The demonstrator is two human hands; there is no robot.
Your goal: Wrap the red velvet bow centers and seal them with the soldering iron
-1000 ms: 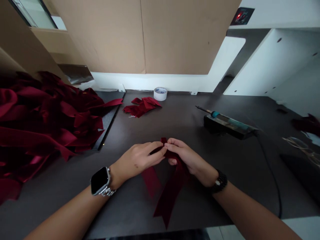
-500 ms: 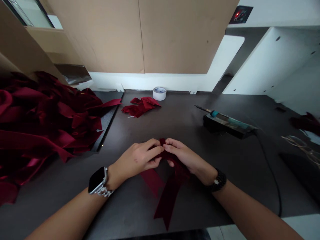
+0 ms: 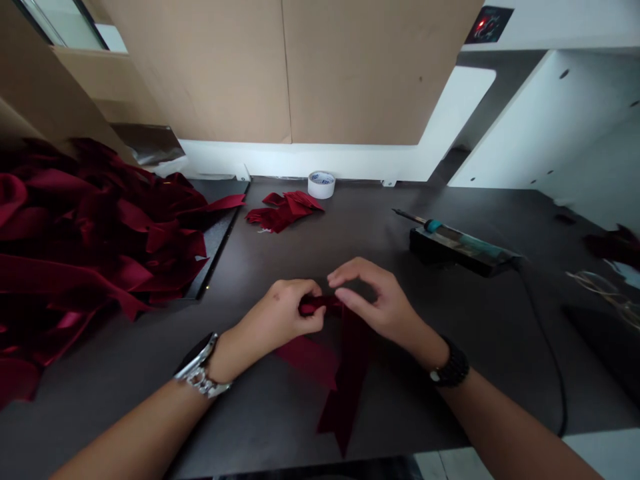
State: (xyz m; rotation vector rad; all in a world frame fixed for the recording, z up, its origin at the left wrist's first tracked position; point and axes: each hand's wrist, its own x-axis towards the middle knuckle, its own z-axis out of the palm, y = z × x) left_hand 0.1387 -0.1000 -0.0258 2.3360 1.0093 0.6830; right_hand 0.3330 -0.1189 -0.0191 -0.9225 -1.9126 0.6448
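Dark red velvet ribbon (image 3: 350, 367) hangs in front of me over the table, its notched tails pointing toward the near edge. My left hand (image 3: 295, 310) is closed round a folded part of this ribbon, pinching it between thumb and fingers. Just to the right, my right hand (image 3: 377, 293) has its thumb and fingers apart in a curve. Its thumb tip is close to the ribbon's right end; whether they touch I cannot tell.
A big heap of red ribbons (image 3: 100, 233) lies at left, partly on a black board (image 3: 220, 240). Further back are a small ribbon pile (image 3: 285, 211) and a white tape roll (image 3: 321, 185). At right, a soldering iron (image 3: 450, 237) rests on a black stand (image 3: 435, 252), its cable trailing forward.
My right hand has let go of the ribbon and opened, lifting slightly to the right. My left hand has turned, with the ribbon now folded inside its grip.
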